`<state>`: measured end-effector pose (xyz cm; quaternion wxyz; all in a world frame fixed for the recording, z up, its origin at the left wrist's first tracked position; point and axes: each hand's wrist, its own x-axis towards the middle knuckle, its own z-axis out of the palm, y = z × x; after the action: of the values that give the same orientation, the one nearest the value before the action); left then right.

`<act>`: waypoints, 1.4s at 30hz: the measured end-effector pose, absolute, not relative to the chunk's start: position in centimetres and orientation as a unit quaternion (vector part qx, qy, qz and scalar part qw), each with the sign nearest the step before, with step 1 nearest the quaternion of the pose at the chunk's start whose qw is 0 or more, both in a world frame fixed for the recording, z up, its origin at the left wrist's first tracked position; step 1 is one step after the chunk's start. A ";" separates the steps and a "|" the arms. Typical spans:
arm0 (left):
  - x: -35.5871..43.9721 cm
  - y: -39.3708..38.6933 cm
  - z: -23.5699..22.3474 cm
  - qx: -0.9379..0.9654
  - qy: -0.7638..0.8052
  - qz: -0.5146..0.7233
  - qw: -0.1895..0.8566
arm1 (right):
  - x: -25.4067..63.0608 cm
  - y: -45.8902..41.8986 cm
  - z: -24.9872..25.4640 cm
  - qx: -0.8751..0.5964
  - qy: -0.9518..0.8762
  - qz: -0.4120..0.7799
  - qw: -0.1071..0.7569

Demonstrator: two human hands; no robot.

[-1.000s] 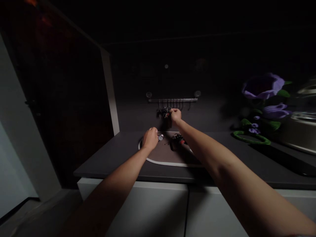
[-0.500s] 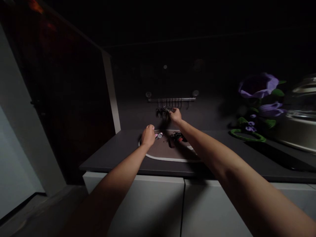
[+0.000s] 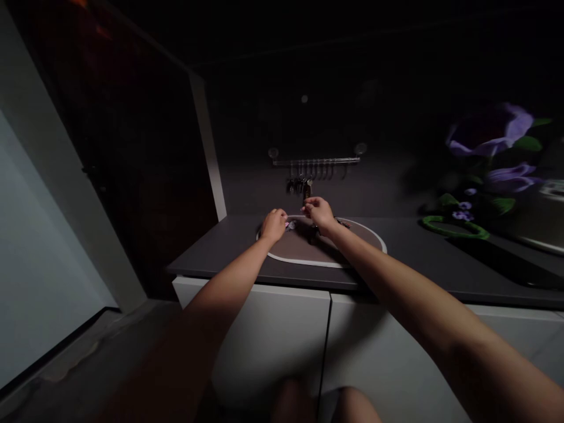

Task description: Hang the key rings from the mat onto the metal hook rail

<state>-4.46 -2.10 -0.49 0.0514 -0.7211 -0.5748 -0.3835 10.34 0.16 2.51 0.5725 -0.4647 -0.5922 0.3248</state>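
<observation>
A clear rail (image 3: 317,161) with several small hooks is fixed to the dark wall. Bunches of keys (image 3: 296,185) hang from its left hooks, and a longer brownish key fob (image 3: 307,190) hangs beside them. Just below that fob is my right hand (image 3: 321,214), its thumb and forefinger apart and nothing visible between them. My left hand (image 3: 274,225) rests low over the left side of an oval brown mat (image 3: 326,251), fingers curled. Beside its fingertips lie a small pink piece and a greyish round trinket (image 3: 292,225); whether the fingers grip anything is hidden. More dark keys (image 3: 341,222) lie partly behind my right hand.
Purple artificial flowers (image 3: 493,144) with a green ring base (image 3: 456,228) stand at the right of the dark counter (image 3: 409,258). A pale rounded appliance (image 3: 541,223) is at the far right. White cabinet doors (image 3: 273,329) lie below, a dark door (image 3: 132,176) left.
My right hand has dropped from the hooks to below the hanging keys, and the brownish fob now shows on the rail. My left hand stays at the mat's left side. The view has shifted slightly.
</observation>
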 end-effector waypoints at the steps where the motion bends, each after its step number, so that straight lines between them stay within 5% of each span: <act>1: -4.5 -2.1 -0.6 -0.725 -0.575 -0.376 0.052 | 10.6 -0.1 1.9 -0.472 -0.615 0.303 0.554; 7: -4.4 -2.4 -0.7 -0.751 -0.571 -0.323 0.071 | 11.8 -0.7 -0.1 -0.522 -0.741 0.091 0.413; 12: -4.3 -2.5 -0.7 -0.761 -0.582 -0.274 0.087 | 11.7 -0.9 0.1 -0.537 -0.764 0.047 0.353; 29: -3.9 -2.4 -0.7 -0.767 -0.596 -0.209 0.113 | 11.5 -0.1 0.0 -0.549 -0.764 0.046 0.335; 42: -4.2 -2.9 -0.3 -0.736 -0.585 -0.323 0.107 | 11.6 -0.3 0.2 -0.549 -0.755 0.060 0.353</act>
<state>-4.23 -2.90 -0.27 0.1074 -0.7360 -0.5854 -0.3227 11.58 -0.33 0.20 0.3534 -0.5495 -0.7547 0.0599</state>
